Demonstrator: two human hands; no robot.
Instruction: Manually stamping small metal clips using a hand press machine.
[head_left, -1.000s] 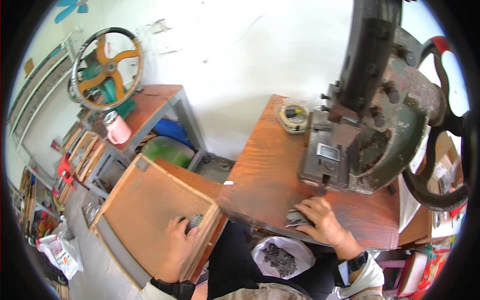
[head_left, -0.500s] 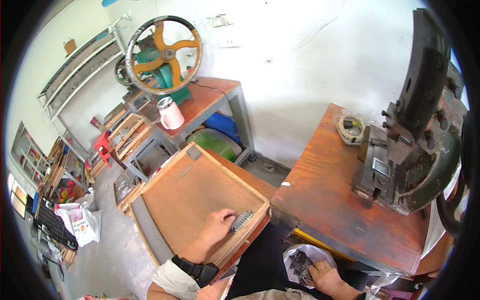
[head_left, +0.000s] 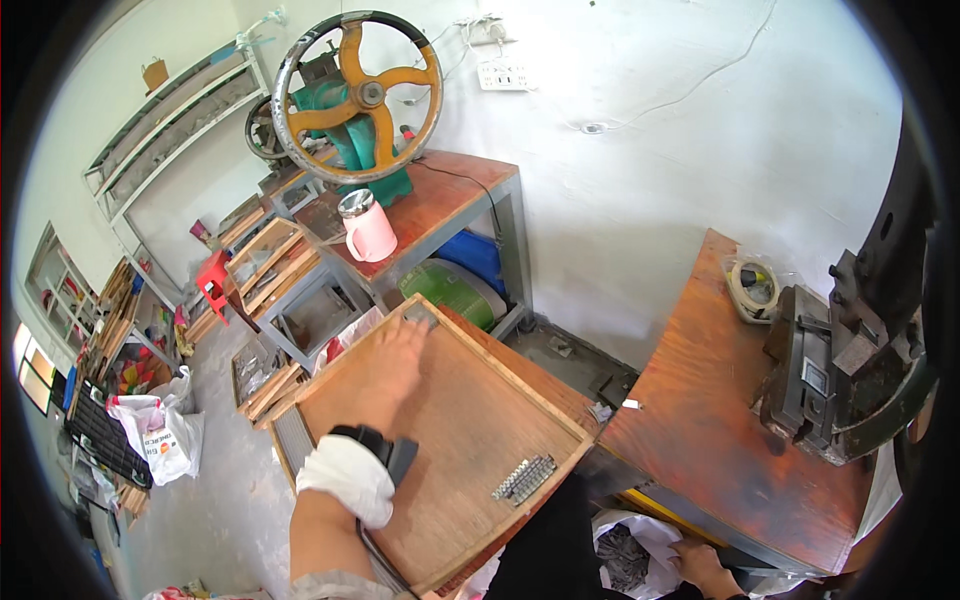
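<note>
My left hand (head_left: 396, 358), wrist in a black band, reaches over the shallow wooden tray (head_left: 497, 364) toward its far corner. Its fingers are stretched out, slightly blurred, close to a small grey block (head_left: 420, 314); nothing shows in them. Small metal parts (head_left: 524, 479) lie in a tight row inside the tray's near right corner. A grey strip of close-packed pieces (head_left: 293, 437) runs along the left side, partly behind my forearm. At lower right, my right hand (head_left: 703, 566) pinches the rim of a white bag (head_left: 664, 530) that holds loose grey metal pieces (head_left: 622, 558).
A dark metal press (head_left: 840, 370) stands on the wooden bench (head_left: 690, 430) at right, beside a clear tub with a tape roll (head_left: 752, 287). Behind the tray, a pink mug (head_left: 369, 232) and a machine with a large handwheel (head_left: 371, 95) occupy another table.
My left hand has left the metal parts in the near corner and moved to the tray's far end. My right hand has shifted from the loose pieces to the bag's rim. The view has turned.
</note>
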